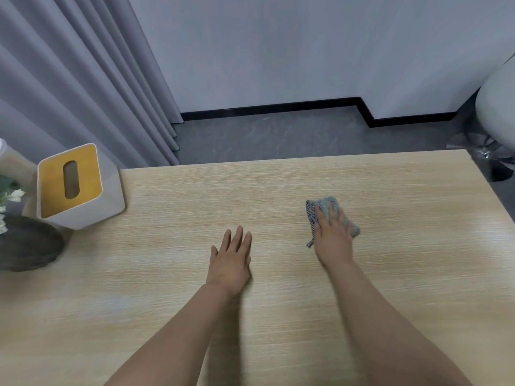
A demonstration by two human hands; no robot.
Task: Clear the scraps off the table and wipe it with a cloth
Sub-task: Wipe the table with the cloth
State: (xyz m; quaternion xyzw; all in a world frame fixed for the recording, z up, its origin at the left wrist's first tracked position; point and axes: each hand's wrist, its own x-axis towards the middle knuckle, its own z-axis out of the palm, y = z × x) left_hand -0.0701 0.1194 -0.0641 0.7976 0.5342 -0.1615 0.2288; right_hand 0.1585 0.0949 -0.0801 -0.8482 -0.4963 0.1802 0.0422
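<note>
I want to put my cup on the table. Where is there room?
Bare wood lies between the tissue box and the left hand, along the far edge of the table, and right of the cloth under the right hand. The left end is crowded: tissue box, dark round tray, flowers.

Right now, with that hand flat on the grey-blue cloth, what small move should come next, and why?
Probably slide the grey-blue cloth sideways: the right hand presses it flat on the pale wooden table, no scraps show, and the left hand rests open.
</note>
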